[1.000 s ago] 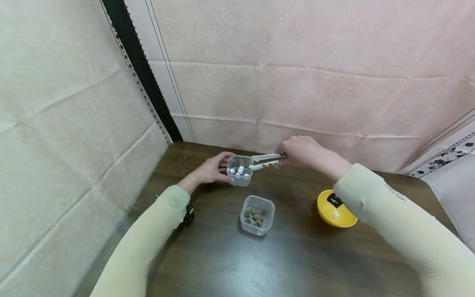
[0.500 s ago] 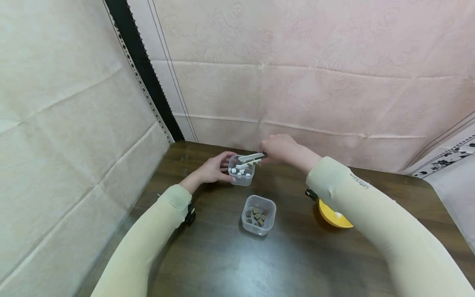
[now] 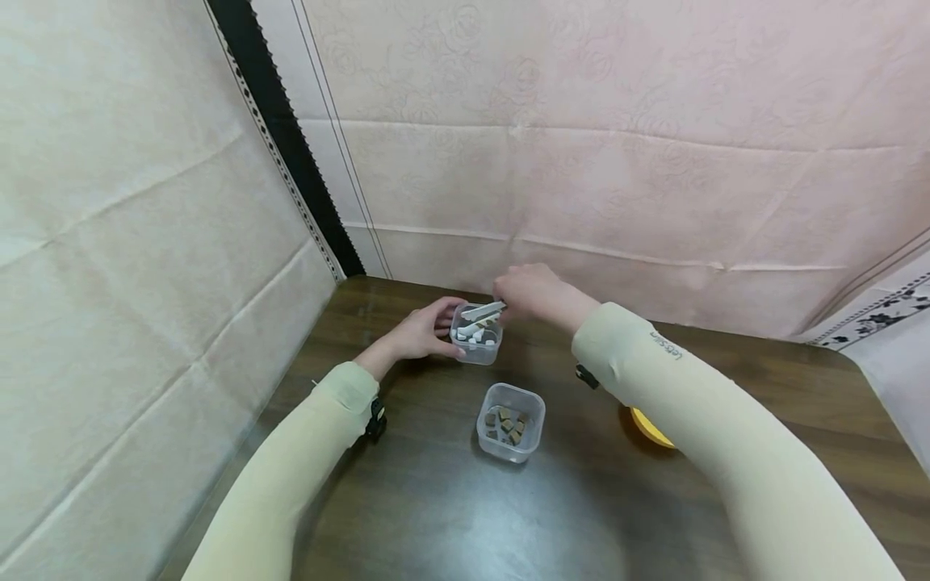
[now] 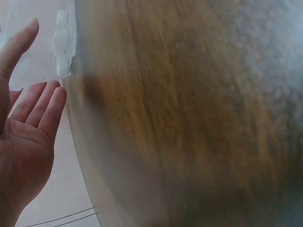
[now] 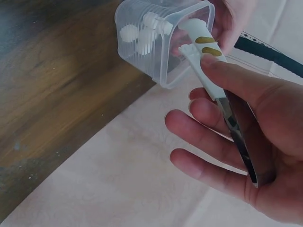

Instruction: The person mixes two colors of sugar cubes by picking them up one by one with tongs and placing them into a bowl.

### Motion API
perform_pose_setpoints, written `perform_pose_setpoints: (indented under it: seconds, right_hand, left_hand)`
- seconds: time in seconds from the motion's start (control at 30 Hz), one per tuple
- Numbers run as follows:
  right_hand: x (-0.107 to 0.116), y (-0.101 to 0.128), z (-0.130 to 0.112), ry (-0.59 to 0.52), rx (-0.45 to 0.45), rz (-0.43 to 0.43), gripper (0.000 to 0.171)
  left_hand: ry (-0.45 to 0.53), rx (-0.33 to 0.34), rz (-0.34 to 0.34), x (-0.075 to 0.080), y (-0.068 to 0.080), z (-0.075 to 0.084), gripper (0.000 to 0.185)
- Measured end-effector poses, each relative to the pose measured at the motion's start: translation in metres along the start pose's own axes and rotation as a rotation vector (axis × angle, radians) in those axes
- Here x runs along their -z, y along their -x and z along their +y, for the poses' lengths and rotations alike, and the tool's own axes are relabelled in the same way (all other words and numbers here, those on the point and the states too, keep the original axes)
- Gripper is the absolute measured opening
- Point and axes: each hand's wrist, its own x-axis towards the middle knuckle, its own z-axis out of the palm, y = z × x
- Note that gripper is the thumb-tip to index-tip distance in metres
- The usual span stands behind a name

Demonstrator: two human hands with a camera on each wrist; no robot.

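My right hand [image 5: 246, 142] pinches a pair of tongs [image 5: 213, 71] between thumb and forefinger, the other fingers loosely spread beneath the metal handle. The white tips of the tongs reach inside a small clear tub [image 3: 475, 339] that holds white cubes [image 5: 142, 33]; whether the tips grip a cube I cannot tell. My left hand [image 3: 417, 331] cups the far side of that tub, fingers nearly straight and resting against its wall, near the back edge of the dark wooden table [image 3: 436, 516]. Nearer to me, well apart from both hands, stands a second clear tub [image 3: 511, 411] with brown cubes [image 3: 508, 424] in it. A yellow bowl [image 3: 650, 426] lies to the right, mostly hidden behind my right sleeve [image 3: 697, 420]. Pale pink cloth [image 3: 617, 161] hangs behind the table.
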Motion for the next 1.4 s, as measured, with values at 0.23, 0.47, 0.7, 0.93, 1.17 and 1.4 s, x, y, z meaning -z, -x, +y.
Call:
perform_pose_setpoints:
  seconds: [0.23,0.47,0.7,0.93,1.17,1.4]
  right_hand:
    - [0.001,-0.011,-0.011,0.081,-0.028,-0.038,0.022]
    - [-0.001,-0.019,-0.017,0.131,-0.048,-0.059,0.023]
    - [-0.005,-0.025,-0.021,0.151,-0.049,-0.069,0.030]
    - [-0.002,-0.025,-0.024,0.150,-0.041,-0.069,0.031]
    - [0.002,-0.026,-0.027,0.153,-0.048,-0.090,0.025]
    - [0.000,-0.029,-0.029,0.185,-0.043,-0.080,0.031]
  left_hand:
    - [-0.011,-0.003,0.001,0.000,-0.001,0.000,0.090]
    - [-0.019,0.002,0.003,0.000,0.000,0.000,0.089]
    - [-0.005,0.015,0.000,0.000,-0.001,0.001,0.088]
    - [0.002,0.022,-0.001,0.000,-0.001,0.001,0.089]
    - [0.006,0.023,-0.001,0.000,-0.001,0.001,0.089]
    - [0.012,0.026,0.000,-0.001,0.000,0.001,0.090]
